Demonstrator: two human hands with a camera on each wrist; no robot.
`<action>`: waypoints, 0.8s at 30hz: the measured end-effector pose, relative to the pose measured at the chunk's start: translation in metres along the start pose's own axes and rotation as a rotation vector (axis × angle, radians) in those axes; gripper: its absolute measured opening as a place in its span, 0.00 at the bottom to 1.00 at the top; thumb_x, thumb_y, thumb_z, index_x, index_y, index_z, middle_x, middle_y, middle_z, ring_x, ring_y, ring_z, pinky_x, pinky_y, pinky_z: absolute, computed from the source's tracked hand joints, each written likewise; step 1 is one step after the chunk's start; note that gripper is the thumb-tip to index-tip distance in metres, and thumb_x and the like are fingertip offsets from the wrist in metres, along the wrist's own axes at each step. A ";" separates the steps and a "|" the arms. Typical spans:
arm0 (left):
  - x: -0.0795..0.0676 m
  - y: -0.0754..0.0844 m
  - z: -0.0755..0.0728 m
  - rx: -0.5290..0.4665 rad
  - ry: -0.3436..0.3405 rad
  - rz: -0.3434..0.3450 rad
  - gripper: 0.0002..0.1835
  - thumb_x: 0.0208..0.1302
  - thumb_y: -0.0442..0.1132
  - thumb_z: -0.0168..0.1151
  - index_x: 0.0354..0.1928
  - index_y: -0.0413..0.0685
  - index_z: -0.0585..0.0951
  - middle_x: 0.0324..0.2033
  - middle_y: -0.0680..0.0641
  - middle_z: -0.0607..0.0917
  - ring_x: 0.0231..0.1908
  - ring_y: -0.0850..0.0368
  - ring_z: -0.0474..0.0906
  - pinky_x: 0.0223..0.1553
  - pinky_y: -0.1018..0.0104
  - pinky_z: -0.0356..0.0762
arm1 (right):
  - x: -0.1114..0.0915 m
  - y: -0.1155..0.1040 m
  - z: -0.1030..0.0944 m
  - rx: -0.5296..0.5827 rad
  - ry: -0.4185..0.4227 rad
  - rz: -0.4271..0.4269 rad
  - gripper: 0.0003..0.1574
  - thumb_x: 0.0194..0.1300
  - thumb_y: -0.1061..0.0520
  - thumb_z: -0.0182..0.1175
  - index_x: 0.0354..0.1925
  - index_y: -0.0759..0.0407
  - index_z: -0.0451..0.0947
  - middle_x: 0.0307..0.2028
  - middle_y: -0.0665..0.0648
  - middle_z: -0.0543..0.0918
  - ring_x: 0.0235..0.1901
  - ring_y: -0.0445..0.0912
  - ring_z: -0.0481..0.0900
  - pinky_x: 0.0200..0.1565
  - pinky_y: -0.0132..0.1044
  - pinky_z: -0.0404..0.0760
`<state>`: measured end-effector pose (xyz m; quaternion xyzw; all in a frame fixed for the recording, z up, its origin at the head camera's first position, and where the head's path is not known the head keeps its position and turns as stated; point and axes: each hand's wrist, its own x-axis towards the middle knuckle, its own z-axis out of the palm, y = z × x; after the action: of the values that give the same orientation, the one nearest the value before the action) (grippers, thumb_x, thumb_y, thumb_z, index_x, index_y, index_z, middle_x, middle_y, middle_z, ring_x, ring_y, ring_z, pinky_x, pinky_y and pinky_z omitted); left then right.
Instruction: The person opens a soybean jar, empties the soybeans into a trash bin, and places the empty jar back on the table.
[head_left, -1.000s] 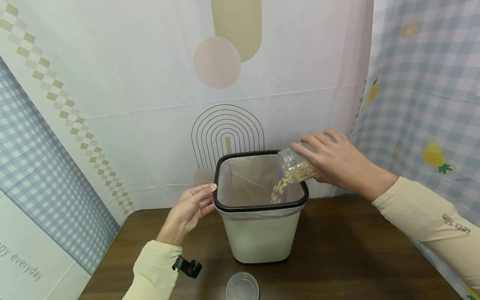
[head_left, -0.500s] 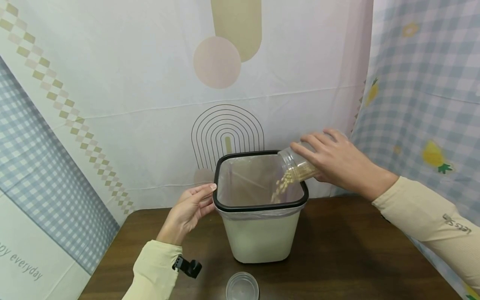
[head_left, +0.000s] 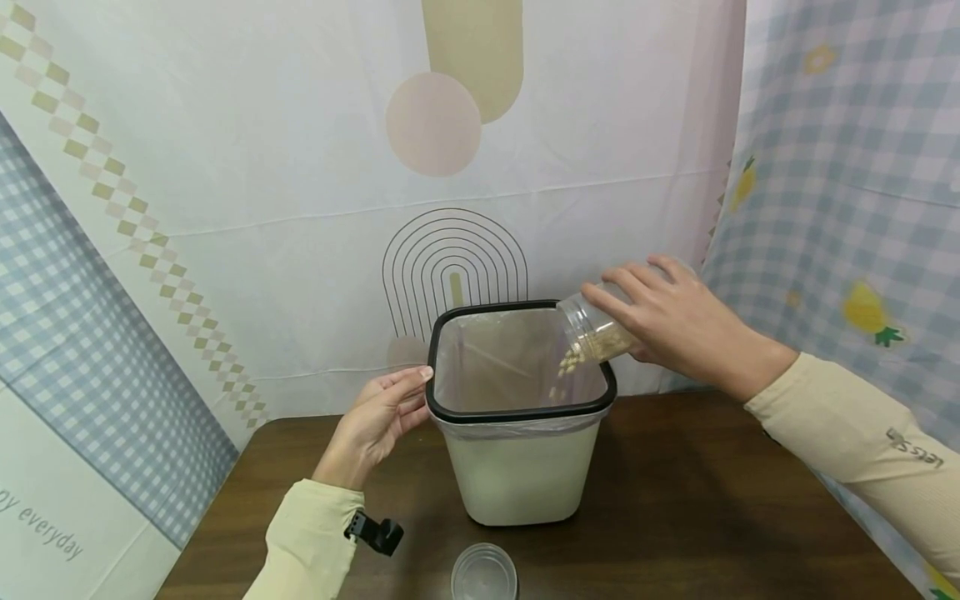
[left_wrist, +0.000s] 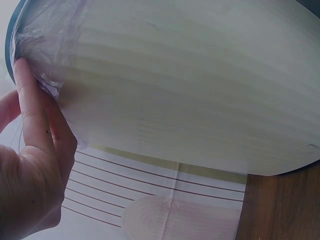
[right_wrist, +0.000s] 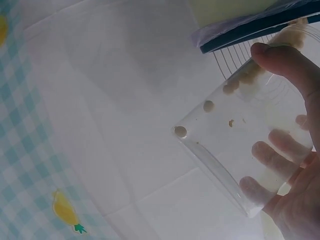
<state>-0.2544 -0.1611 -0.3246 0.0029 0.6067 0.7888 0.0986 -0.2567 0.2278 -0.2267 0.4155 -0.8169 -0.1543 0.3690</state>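
In the head view, my right hand (head_left: 663, 321) grips a clear plastic jar (head_left: 577, 317) tilted mouth-down over the right side of a trash bin (head_left: 521, 475). Pale yellow beans (head_left: 572, 358), which look like soybeans, fall from its mouth into the bin. The right wrist view shows fingers and thumb around the jar (right_wrist: 220, 145), with a few beans (right_wrist: 209, 106) along its lower wall. My left hand (head_left: 378, 421) pinches the bin's black rim (head_left: 432, 392) at the left. Thin liner film (left_wrist: 50, 45) hangs below the rim beside those fingers. The bin's floor is hidden.
A round clear lid (head_left: 484, 573) lies on the dark wooden table (head_left: 675, 500) in front of the bin. Behind stands a white patterned cloth (head_left: 300, 208), with a blue checked curtain (head_left: 840, 217) at the right.
The stream of beans has thinned, and fewer beans show near the jar's mouth. Both hands, the jar and the bin stay almost in place.
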 end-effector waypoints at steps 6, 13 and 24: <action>0.000 0.000 0.000 0.000 -0.002 0.001 0.18 0.79 0.34 0.59 0.63 0.32 0.72 0.36 0.53 0.87 0.35 0.63 0.85 0.40 0.75 0.88 | 0.000 0.000 0.000 -0.001 0.012 -0.001 0.65 0.32 0.53 0.91 0.68 0.59 0.70 0.56 0.65 0.79 0.53 0.62 0.80 0.58 0.64 0.79; 0.000 0.000 0.000 0.000 0.000 0.002 0.17 0.79 0.34 0.59 0.63 0.32 0.73 0.36 0.53 0.87 0.36 0.63 0.85 0.40 0.75 0.87 | 0.001 0.001 0.000 -0.024 0.028 -0.011 0.64 0.32 0.53 0.90 0.68 0.59 0.71 0.56 0.66 0.79 0.54 0.63 0.79 0.58 0.65 0.78; 0.000 0.000 0.000 -0.006 -0.016 0.020 0.16 0.78 0.34 0.59 0.61 0.31 0.73 0.36 0.53 0.87 0.36 0.64 0.84 0.40 0.75 0.87 | 0.002 -0.003 0.003 -0.051 0.054 -0.040 0.66 0.29 0.52 0.91 0.67 0.58 0.72 0.56 0.65 0.79 0.55 0.63 0.78 0.59 0.64 0.78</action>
<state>-0.2546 -0.1607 -0.3245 0.0152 0.6033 0.7916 0.0956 -0.2585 0.2244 -0.2295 0.4260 -0.7941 -0.1713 0.3983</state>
